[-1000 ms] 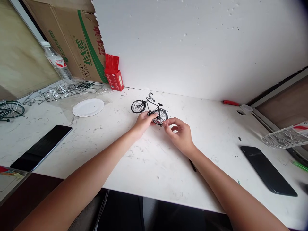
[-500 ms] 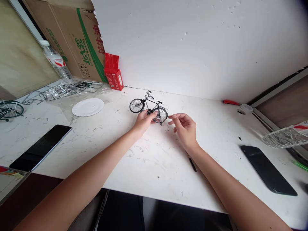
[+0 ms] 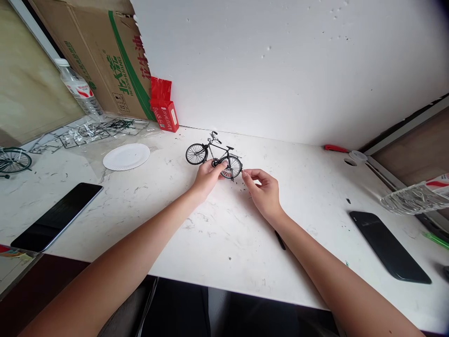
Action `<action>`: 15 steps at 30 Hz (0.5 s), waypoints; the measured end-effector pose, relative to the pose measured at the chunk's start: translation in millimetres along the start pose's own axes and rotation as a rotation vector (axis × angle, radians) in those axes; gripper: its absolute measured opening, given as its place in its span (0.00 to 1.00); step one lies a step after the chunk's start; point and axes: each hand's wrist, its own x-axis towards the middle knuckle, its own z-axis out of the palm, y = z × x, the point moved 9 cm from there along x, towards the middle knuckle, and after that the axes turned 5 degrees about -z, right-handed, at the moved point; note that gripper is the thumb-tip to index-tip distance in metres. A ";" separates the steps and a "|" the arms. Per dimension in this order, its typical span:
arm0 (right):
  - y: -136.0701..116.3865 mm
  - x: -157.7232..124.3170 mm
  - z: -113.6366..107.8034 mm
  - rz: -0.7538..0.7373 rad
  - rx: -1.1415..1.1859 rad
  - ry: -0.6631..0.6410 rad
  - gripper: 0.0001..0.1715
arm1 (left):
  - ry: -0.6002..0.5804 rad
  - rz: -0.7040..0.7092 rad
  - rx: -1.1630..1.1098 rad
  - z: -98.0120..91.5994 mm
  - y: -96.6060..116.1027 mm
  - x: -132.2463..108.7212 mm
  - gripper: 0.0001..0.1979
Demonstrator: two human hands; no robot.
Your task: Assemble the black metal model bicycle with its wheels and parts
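A small black model bicycle (image 3: pixel 219 154) is held at the middle of the table, its front wheel toward the left. My left hand (image 3: pixel 206 177) is closed on it, the thumb over the rear wheel near the crank; the other fingers pass behind and are mostly hidden. At the back edge of the rear wheel, my right hand (image 3: pixel 261 187) has thumb and index finger pinched together at the mudguard's end. Whatever lies between those fingertips is too small to make out. Dark crumbs lie beneath the rear wheel. A thin black tool (image 3: pixel 279 240) lies partly under my right forearm.
A white paper plate (image 3: pixel 126 157), a red box (image 3: pixel 164 114) and plastic part frames (image 3: pixel 91 133) lie at back left. One phone (image 3: pixel 56 215) is at left, another dark phone-like slab (image 3: pixel 389 245) at right. A green model bicycle (image 3: pixel 16 161) shows at the left edge.
My right hand has come slightly left, and its thumb and index finger have closed at the rear mudguard. The left hand still holds the bicycle; the whole view has shifted slightly.
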 end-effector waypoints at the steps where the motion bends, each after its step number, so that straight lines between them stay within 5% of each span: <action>1: 0.3 0.1 0.0 -0.001 0.000 0.001 0.24 | 0.002 0.000 0.002 -0.3 0.0 0.0 0.18; 15: 5.6 2.0 -0.7 0.020 0.009 -0.005 0.23 | 0.007 -0.002 0.003 -0.9 -1.0 -0.6 0.18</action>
